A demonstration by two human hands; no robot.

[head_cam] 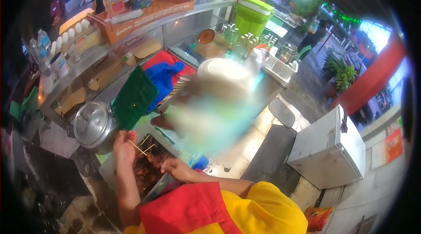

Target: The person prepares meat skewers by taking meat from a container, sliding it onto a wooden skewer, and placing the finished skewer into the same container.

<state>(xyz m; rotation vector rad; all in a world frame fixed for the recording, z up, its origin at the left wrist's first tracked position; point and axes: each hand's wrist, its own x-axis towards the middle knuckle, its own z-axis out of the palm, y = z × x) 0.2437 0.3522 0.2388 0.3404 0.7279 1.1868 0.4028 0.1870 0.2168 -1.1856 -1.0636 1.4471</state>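
Observation:
My left hand pinches a thin wooden skewer near its end, above a plastic container. At the skewer's other end is a piece of dark, sauced meat, gripped by the fingers of my right hand. Below both hands, the container holds a heap of marinated meat in dark sauce. Other skewer sticks poke up from the meat at the far end. My forearms hide part of the container.
A lidded metal pot stands left of the container, beside an upright dark green board. Beyond are blue cloth, glass bottles and a lime-green cooler. A white fridge-like cabinet stands right. A blurred smear hides the middle.

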